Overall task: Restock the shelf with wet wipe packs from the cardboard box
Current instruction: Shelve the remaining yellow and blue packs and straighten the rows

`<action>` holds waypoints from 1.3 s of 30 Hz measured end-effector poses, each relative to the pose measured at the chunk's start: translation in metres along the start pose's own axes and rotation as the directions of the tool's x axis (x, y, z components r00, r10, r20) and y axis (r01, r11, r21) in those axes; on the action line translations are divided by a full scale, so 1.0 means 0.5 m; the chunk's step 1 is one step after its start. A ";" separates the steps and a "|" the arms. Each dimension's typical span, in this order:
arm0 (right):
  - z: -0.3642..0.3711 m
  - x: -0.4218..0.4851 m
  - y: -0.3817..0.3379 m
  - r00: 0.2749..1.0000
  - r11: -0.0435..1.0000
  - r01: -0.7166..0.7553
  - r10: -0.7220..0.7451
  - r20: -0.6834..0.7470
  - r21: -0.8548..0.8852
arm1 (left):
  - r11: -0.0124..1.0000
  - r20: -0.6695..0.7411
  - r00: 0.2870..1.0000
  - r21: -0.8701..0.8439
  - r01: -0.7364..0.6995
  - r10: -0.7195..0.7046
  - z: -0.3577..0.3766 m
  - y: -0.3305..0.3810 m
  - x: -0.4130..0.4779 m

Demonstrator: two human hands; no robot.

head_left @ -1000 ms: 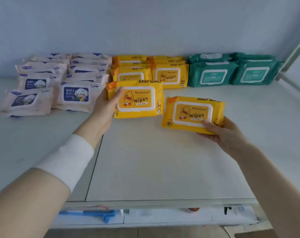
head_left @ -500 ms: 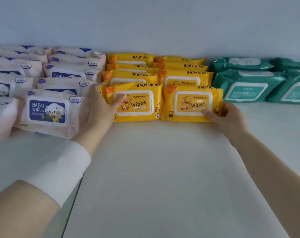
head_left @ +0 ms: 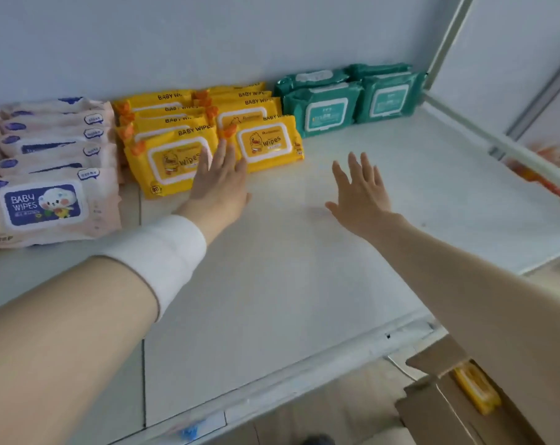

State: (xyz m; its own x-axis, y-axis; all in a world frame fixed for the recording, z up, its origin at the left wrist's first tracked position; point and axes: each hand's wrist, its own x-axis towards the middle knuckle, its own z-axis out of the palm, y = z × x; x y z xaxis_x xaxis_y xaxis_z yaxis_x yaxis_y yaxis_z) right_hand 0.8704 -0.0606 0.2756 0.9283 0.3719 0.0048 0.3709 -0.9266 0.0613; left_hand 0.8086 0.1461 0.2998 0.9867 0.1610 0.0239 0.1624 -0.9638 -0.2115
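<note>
Two rows of yellow wet wipe packs lean against the back of the white shelf (head_left: 272, 284). The front left yellow pack (head_left: 166, 162) and the front right yellow pack (head_left: 265, 142) stand side by side. My left hand (head_left: 219, 181) is open, with its fingertips between those two front packs. My right hand (head_left: 360, 191) hovers open over bare shelf, apart from the packs, holding nothing. The cardboard box (head_left: 448, 403) sits below the shelf at the lower right, with a yellow pack (head_left: 476, 391) inside it.
Pink baby wipe packs (head_left: 50, 203) fill the shelf's left side and green packs (head_left: 323, 110) stand at the back right. A metal upright (head_left: 445, 43) and the shelf's right rail (head_left: 496, 139) bound the right end. Bare shelf lies in front.
Both hands have let go of the yellow packs, which now rest at the front of their rows. My right hand has drawn back toward me and to the right. The view has swung right and down.
</note>
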 end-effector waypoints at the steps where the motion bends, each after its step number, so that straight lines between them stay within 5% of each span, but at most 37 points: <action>1: -0.006 -0.031 0.027 1.000 0.999 -0.026 0.027 0.010 -0.022 | 0.998 0.014 0.998 0.015 -0.067 0.067 -0.022 0.044 -0.007; 12: 0.001 -0.461 0.526 0.940 0.944 -0.318 0.325 0.098 -0.081 | 0.810 -0.033 0.811 -0.033 -0.585 0.584 -0.175 0.701 -0.151; 20: 0.220 -0.798 0.842 0.670 0.769 -0.624 0.618 0.410 -0.138 | 0.609 0.211 0.583 -0.084 -0.789 0.785 -0.061 1.121 -0.310; 28: 0.558 -0.895 0.854 0.428 0.580 -0.813 0.532 0.730 0.054 | 0.661 0.525 0.463 -0.290 -0.692 0.715 0.236 1.331 -0.275; 33: 0.828 -0.868 0.779 0.221 0.207 -0.965 0.323 0.920 0.159 | 0.799 0.695 0.428 -0.374 -0.471 0.578 0.507 1.426 -0.239; 36: 0.987 -0.817 0.744 0.201 0.015 -0.979 0.220 0.955 0.203 | 0.839 0.733 0.430 -0.367 -0.403 0.527 0.677 1.495 -0.205; 39: 1.139 -0.758 0.737 0.182 -0.119 -0.971 0.185 0.966 0.206 | 0.869 0.703 0.512 -0.428 -0.248 0.493 0.827 1.584 -0.145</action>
State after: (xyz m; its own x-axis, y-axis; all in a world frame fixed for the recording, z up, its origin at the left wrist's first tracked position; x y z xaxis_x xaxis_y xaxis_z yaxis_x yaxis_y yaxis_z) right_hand 0.6707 -0.5745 -0.2719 0.2639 -0.1568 -0.9517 -0.9401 -0.2624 -0.2175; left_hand 0.8612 -0.5411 -0.2733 0.5777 -0.2429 -0.7793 -0.0989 -0.9685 0.2285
